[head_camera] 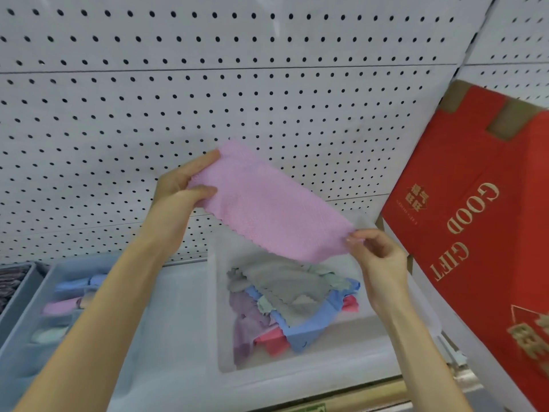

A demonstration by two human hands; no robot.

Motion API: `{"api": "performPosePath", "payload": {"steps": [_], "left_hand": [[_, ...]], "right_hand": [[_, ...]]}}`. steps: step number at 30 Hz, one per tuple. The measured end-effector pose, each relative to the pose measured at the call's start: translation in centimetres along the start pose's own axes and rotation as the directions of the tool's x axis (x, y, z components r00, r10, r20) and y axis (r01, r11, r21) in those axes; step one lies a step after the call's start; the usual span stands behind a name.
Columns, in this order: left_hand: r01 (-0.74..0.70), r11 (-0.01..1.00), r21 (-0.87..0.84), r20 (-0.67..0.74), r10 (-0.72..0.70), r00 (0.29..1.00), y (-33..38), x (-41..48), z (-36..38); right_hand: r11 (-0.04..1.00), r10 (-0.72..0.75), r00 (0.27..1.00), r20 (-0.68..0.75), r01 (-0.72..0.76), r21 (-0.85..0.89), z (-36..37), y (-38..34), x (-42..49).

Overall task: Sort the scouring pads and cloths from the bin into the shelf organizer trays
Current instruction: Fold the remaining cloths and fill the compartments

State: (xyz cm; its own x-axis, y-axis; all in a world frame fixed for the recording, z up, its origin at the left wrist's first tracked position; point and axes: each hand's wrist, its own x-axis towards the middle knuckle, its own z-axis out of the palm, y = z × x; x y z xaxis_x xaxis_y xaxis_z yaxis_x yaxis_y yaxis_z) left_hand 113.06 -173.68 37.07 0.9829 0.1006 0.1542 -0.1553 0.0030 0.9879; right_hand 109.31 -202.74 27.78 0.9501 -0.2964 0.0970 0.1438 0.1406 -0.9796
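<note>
From the head camera, a pink cloth [267, 203] is held stretched in the air in front of the pegboard wall [208, 84], above the clear bin [297, 364]. The left hand [181, 188] grips one short end, thumb on the near face and fingers curled behind; the right hand [377, 254] pinches the opposite corner between thumb and fingertips. Below, a loose pile of cloths [285, 295] in grey, blue, purple, red and pale green lies in the bin. The shelf tray [32, 304] sits to the left, with rolled cloths [74, 285] already in its compartments. A red gift box [475, 218] leans close beside the right wrist. The right hand's hold looks slight, so the corner could slip and drop the cloth back into the pile. Folding it unevenly could leave a roll too bulky for its compartment, and a wide swing of the right arm could knock the leaning box.
</note>
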Motion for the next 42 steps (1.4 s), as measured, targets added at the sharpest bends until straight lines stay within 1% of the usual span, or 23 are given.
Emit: {"api": "performPosePath", "payload": {"steps": [2, 4, 6, 7, 9, 10, 12, 15, 16, 19, 20, 22, 25, 27, 29, 30, 31, 34, 35, 36, 37, 38, 42], "left_hand": [[-0.005, 0.997, 0.073, -0.002, 0.005, 1.0, -0.6, -0.2, -0.1], [0.031, 0.991, 0.131, 0.003, -0.032, 0.999, -1.4, -0.6, -0.5], [0.153, 0.968, 0.198, 0.063, -0.168, 0.984, -2.8, -0.9, -1.1], [0.24, 0.949, 0.206, 0.106, -0.265, 0.958, -3.6, -1.2, -1.5], [0.435, 0.889, 0.144, 0.18, -0.455, 0.872, -5.5, -2.0, -2.1], [0.515, 0.852, 0.097, 0.188, -0.523, 0.831, -6.5, -2.4, -2.3], [0.59, 0.806, 0.042, 0.151, -0.589, 0.794, -8.4, -3.2, -2.4], [0.622, 0.781, -0.061, 0.047, -0.62, 0.783, -11.1, -4.4, -3.0], [0.617, 0.783, -0.079, 0.0, -0.619, 0.785, -11.9, -4.9, -3.3], [0.571, 0.817, -0.077, -0.196, -0.574, 0.795, -13.7, -6.7, -3.7], [0.55, 0.833, -0.051, -0.254, -0.544, 0.8, -14.1, -7.3, -3.7], [0.521, 0.854, 0.007, -0.298, -0.496, 0.816, -14.7, -8.4, -3.8], [0.561, 0.827, 0.045, -0.286, -0.527, 0.8, -15.5, -9.4, -4.6], [0.632, 0.775, 0.013, -0.28, -0.604, 0.746, -15.6, -9.7, -5.5], [0.709, 0.704, -0.035, -0.246, -0.694, 0.677, -15.6, -10.0, -6.3], [0.74, 0.672, -0.041, -0.21, -0.729, 0.651, -15.6, -10.1, -6.6], [0.762, 0.647, -0.024, -0.171, -0.754, 0.635, -15.6, -10.3, -6.9], [0.788, 0.615, 0.032, -0.084, -0.784, 0.616, -15.5, -10.6, -7.5], [0.793, 0.609, 0.037, -0.068, -0.79, 0.61, -15.5, -10.6, -7.5], [0.797, 0.603, 0.041, -0.067, -0.794, 0.604, -15.4, -10.6, -7.5], [0.799, 0.599, 0.051, -0.068, -0.796, 0.602, -15.3, -10.6, -7.4], [0.798, 0.601, 0.053, -0.073, -0.794, 0.603, -15.2, -10.6, -7.3], [0.783, 0.617, 0.081, -0.057, -0.781, 0.622, -15.2, -10.4, -7.3]], "right_hand": [[0.999, 0.034, 0.999, -0.001, -0.034, 0.006, 0.0, 0.2, 0.5], [0.992, 0.123, 0.992, 0.029, -0.124, 0.03, -0.3, 0.2, 1.0], [0.963, 0.268, 0.961, 0.066, -0.266, -0.039, -0.6, 0.0, 1.4], [0.937, 0.346, 0.934, 0.086, -0.339, -0.089, -0.8, 0.2, 1.7], [0.871, 0.475, 0.87, 0.13, -0.444, -0.21, -1.2, 0.8, 2.2], [0.841, 0.523, 0.837, 0.163, -0.475, -0.259, -1.4, 1.1, 2.4], [0.799, 0.585, 0.788, 0.192, -0.518, -0.306, -1.8, 1.9, 2.7], [0.759, 0.642, 0.748, 0.166, -0.591, -0.272, -2.3, 3.0, 2.7], [0.737, 0.67, 0.72, 0.18, -0.619, -0.271, -2.3, 3.5, 2.5], [0.654, 0.747, 0.636, 0.193, -0.652, -0.384, -2.1, 5.6, 1.5], [0.668, 0.739, 0.637, 0.219, -0.654, -0.354, -1.7, 6.2, 1.2], [0.72, 0.694, 0.674, 0.252, -0.648, -0.25, -0.5, 7.6, 0.8], [0.738, 0.672, 0.724, 0.152, -0.639, -0.219, 1.7, 9.0, 0.2], [0.738, 0.64, 0.766, 0.056, -0.594, -0.321, 2.7, 9.7, -0.3], [0.727, 0.628, 0.778, 0.03, -0.573, -0.378, 3.1, 10.0, -0.7], [0.717, 0.657, 0.753, 0.039, -0.607, -0.342, 3.3, 10.1, -0.9], [0.683, 0.717, 0.693, 0.072, -0.679, -0.267, 3.3, 10.1, -1.1], [0.482, 0.865, 0.463, 0.195, -0.874, -0.063, 3.1, 9.9, -2.0], [0.427, 0.888, 0.41, 0.209, -0.903, -0.043, 3.0, 9.9, -2.2], [0.397, 0.902, 0.379, 0.207, -0.917, -0.048, 3.0, 10.2, -2.5], [0.375, 0.913, 0.357, 0.2, -0.925, -0.063, 3.2, 10.1, -2.9], [0.374, 0.916, 0.353, 0.19, -0.923, -0.087, 3.3, 10.2, -3.1], [0.44, 0.897, 0.432, 0.094, -0.849, -0.292, 4.4, 11.4, -3.1]]}}
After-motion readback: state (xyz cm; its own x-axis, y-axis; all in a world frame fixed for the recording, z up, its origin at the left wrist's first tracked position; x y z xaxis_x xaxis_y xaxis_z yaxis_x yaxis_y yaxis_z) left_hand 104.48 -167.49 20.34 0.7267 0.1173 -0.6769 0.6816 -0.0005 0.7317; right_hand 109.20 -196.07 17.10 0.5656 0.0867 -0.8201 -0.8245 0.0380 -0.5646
